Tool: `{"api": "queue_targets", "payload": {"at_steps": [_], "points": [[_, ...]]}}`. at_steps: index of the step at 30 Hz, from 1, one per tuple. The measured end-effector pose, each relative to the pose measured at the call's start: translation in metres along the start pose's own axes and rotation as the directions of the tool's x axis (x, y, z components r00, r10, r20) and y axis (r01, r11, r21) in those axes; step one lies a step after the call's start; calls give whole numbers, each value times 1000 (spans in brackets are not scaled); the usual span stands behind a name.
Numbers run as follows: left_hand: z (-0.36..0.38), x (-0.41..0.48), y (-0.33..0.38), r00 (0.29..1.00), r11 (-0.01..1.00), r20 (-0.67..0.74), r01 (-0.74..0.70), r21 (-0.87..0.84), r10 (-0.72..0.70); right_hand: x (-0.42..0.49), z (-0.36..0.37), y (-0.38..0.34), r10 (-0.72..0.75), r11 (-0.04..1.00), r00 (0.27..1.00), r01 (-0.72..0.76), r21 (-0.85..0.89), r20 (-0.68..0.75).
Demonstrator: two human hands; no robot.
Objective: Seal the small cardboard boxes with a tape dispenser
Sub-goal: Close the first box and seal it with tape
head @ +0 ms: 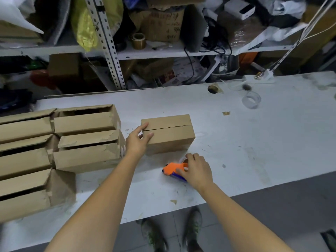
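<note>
A small cardboard box stands in the middle of the white table with its top flaps folded down and a seam showing between them. My left hand rests on the box's left end, fingers straight on the flaps. In front of the box lies an orange and blue tape dispenser. My right hand covers its right part, fingers curled round it. Several cardboard boxes with loose flaps stand in rows at the left.
A clear tape roll and a cable hole sit at the table's far right. Cluttered metal shelves with cartons, bags and cables stand behind the table. Its front edge is close to my feet.
</note>
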State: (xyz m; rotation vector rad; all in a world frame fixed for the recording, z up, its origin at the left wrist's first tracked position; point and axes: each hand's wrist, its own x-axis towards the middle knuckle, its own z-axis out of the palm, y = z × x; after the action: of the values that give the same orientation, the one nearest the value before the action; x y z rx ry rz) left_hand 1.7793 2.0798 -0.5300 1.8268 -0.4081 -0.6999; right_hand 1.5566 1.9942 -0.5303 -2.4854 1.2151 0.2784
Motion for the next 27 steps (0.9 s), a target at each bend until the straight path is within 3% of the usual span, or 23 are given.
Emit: {"api": "queue_targets", "payload": {"at_steps": [3, 7, 15, 19, 24, 27], "points": [[2, -2, 2, 1000, 1000, -5, 5, -12, -5, -8, 7, 0, 46, 994, 998, -43, 101, -33], [1, -2, 1, 1000, 999, 9, 6, -35, -6, -17, 7, 0, 11, 979, 994, -34, 202, 112], [-2, 3, -5, 1000, 1000, 21, -1, -30, 1, -12, 19, 0, -9, 998, 984, -4, 70, 176], [-1, 0, -2, 1000, 999, 16, 10, -32, -10, -18, -19, 9, -100, 994, 970, 87, 66, 219], [0, -6, 6, 1000, 999, 13, 27, -21, -27, -30, -84, 17, -80, 968, 981, 33, 250, 179], [2, -11, 10, 999, 999, -3, 34, -15, -34, -25, -119, 16, -80, 961, 985, 36, 273, 152]]}}
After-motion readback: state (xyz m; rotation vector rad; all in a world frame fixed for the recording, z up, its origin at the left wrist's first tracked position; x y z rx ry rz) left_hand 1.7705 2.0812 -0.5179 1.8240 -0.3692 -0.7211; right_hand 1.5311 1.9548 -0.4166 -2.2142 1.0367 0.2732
